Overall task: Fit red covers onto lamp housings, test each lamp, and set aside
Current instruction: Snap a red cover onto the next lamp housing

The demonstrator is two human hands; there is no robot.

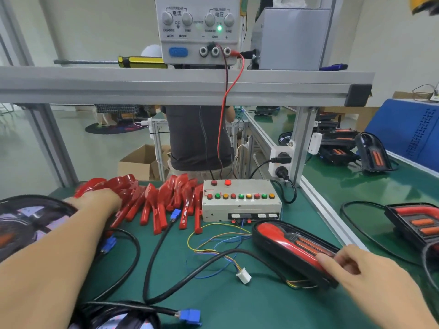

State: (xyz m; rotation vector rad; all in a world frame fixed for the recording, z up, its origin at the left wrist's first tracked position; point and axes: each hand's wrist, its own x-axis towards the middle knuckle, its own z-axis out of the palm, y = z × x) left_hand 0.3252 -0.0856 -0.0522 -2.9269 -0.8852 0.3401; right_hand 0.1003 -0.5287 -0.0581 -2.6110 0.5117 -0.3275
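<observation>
A row of red covers [152, 205] leans together at the back of the green bench. My left hand [99, 200] reaches into its left end and its fingers curl round a red cover [121, 186] there. A black lamp housing [292, 250] with a red cover fitted lies at the right, and my right hand [356, 269] grips its near end. Its black cable [190, 271] loops across the mat. A white connector [243, 276] on thin coloured wires lies loose beside it.
A grey test box [240, 200] with coloured buttons stands behind the lamp. Housings in clear bags lie at the left edge [26, 224] and the near edge. Blue plugs [190, 315] lie on the mat. More lamps [415, 224] sit on the right bench. A power supply [199, 32] stands on the shelf above.
</observation>
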